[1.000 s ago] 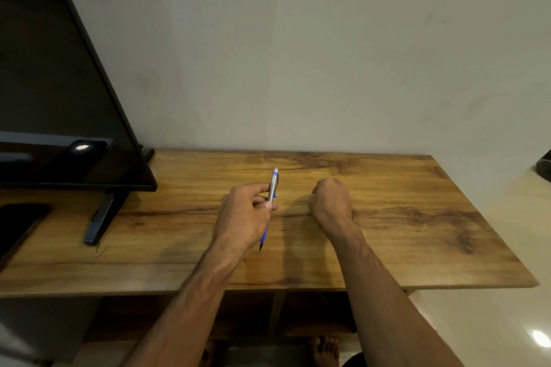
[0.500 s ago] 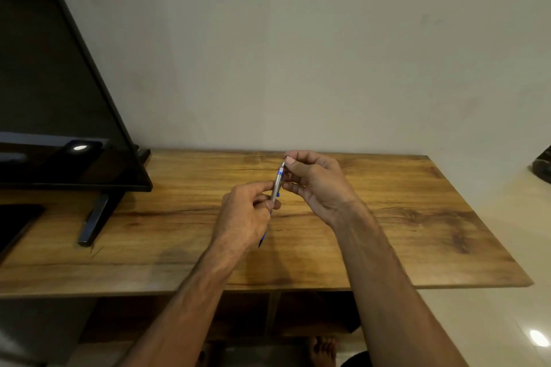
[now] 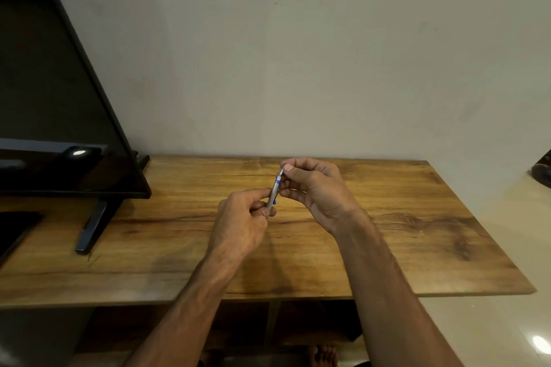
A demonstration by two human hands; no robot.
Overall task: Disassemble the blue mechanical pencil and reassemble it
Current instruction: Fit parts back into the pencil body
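Observation:
The blue mechanical pencil, silver-grey with blue bands, is held upright and slightly tilted above the wooden table. My left hand grips its lower barrel between thumb and fingers; the pencil's lower end is hidden behind that hand. My right hand pinches the pencil's top end with thumb and forefinger. Both hands hover over the middle of the table, close together.
A black TV screen on a dark stand foot fills the left side. A pale wall rises behind the table. A dark object sits at the far right edge. Shelving and a foot show below the table.
My right hand rose from a fist on the table and took hold of the pencil's top end. My left hand kept its grip on the barrel, barely moving.

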